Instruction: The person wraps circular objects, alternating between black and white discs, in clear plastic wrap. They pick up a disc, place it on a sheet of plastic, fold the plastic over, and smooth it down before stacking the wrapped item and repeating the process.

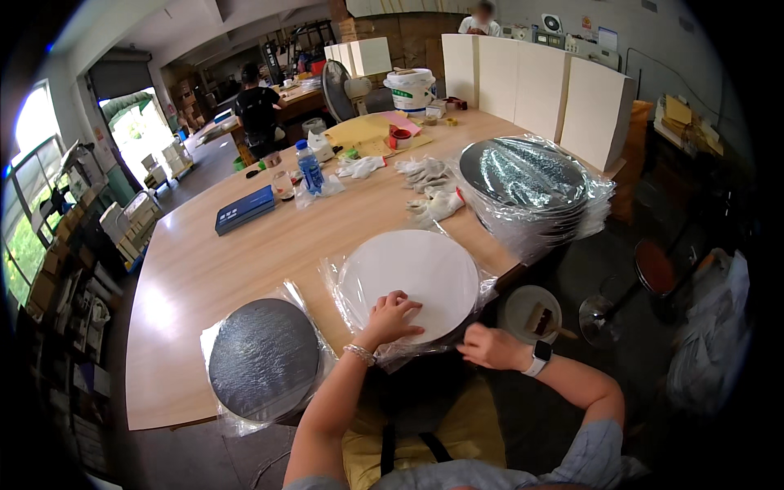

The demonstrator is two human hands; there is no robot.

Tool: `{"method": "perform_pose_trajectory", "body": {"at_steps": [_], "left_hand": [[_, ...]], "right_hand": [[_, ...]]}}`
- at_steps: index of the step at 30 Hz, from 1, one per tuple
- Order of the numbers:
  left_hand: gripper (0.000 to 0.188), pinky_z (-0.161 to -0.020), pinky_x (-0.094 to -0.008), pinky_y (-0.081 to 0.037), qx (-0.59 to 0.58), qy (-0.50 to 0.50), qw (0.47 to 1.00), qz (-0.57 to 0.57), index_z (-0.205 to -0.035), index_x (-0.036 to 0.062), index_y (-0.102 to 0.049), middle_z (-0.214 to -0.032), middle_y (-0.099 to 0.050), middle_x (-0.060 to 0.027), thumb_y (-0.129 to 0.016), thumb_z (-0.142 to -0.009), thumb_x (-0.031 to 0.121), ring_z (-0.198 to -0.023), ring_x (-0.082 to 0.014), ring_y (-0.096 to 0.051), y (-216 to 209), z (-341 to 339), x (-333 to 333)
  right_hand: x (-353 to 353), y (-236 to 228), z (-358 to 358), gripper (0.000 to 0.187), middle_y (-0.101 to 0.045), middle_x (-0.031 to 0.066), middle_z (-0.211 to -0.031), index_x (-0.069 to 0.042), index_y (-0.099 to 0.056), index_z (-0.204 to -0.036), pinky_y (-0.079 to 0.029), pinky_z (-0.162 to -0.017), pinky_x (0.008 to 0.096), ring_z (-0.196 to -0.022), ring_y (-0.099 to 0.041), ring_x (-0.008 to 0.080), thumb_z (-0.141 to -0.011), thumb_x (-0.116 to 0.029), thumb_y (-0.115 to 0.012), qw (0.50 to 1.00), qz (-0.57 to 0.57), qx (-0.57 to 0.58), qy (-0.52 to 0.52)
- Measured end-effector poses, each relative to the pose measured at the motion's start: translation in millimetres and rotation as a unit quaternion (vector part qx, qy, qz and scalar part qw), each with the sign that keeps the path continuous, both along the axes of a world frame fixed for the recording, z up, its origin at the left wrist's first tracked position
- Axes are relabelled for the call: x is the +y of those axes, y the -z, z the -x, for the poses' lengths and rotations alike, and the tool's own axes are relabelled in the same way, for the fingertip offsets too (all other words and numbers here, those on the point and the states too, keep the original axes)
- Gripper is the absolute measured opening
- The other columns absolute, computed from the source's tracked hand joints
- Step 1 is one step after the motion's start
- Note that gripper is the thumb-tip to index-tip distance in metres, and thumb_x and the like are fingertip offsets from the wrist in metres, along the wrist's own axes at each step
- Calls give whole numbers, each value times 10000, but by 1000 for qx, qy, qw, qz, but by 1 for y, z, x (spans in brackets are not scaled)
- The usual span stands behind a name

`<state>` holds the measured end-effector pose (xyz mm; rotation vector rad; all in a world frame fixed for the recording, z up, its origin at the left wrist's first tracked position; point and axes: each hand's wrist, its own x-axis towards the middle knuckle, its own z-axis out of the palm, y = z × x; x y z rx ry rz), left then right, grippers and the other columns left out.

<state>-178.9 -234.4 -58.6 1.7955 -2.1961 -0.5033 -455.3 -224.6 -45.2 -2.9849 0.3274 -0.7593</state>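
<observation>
A round white disc (pixel 416 265) lies on clear plastic film (pixel 333 282) at the table's near edge. My left hand (pixel 392 318) rests on the disc's lower left part, fingers spread and bent. Just off the disc's near right edge, my right hand (pixel 494 348) is closed with its fingers curled in beside the film. Whether it pinches the film is hidden. To the left, a dark grey disc (pixel 263 359) in clear plastic overhangs the table edge. A stack of similar plastic-wrapped discs (pixel 523 175) stands at the right.
On the wooden table (pixel 196 278) are a blue box (pixel 245 210), a blue bottle (pixel 309 167), white gloves (pixel 433 204) and a white bucket (pixel 410 91). Cream panels (pixel 535 90) stand behind the stack. Below right sits a tub (pixel 529 306) with a brush. Two people are farther back.
</observation>
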Motion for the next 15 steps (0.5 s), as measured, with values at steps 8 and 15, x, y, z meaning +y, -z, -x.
{"method": "perform_pose_trajectory", "body": {"at_steps": [8,15], "left_hand": [[605,-1002,-472,-303,18,16,1000,-11,-1184,295,-583,-1309,-386,-58,-770,-625,433,-1214,-320,-348,3,0,-8],[600,-989,-474,-319,10,21,1000,10,-1201,284,-572,-1312,-379,-63,-774,-646,390,-1210,-321,-352,6,4,-6]], "right_hand": [[37,46,-46,105,-545,38,-779,-85,-584,-722,-483,-600,280,-778,-534,207,-741,-182,-620,989,43,141,1],[8,-57,-46,351,-551,54,-880,-66,-563,-1055,-479,-648,299,-811,-549,205,-763,-242,-646,988,48,-146,-30]]}}
